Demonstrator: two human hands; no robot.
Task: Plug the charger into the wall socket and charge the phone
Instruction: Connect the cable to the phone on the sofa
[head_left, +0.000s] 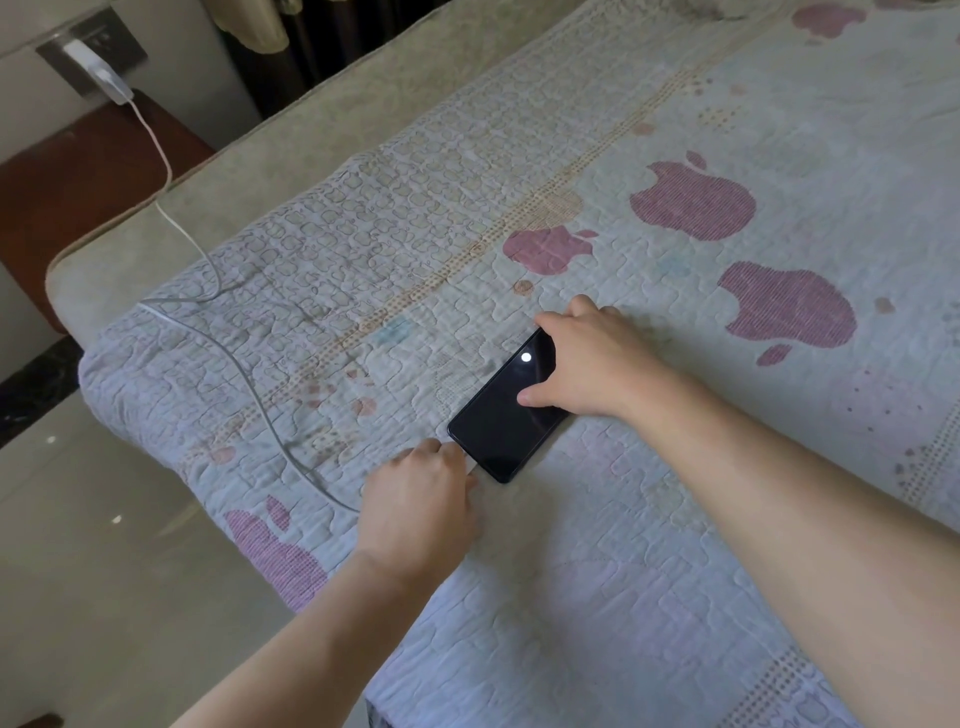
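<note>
A black phone (506, 415) lies face up on the quilted bedspread (649, 597), a white dot lit on its dark screen. My right hand (587, 358) grips its far end, thumb on the glass. My left hand (423, 491) pinches the white cable's plug at the phone's near end. The cable (244, 374) runs left across the bed and up to a white charger (101, 75) sitting in the wall socket (122, 44) at the top left.
A dark wooden nightstand (62, 187) stands under the socket beside the bed. The bed's padded edge (218, 171) runs along the left. Glossy tiled floor (88, 571) lies at the lower left. Curtains hang at the top.
</note>
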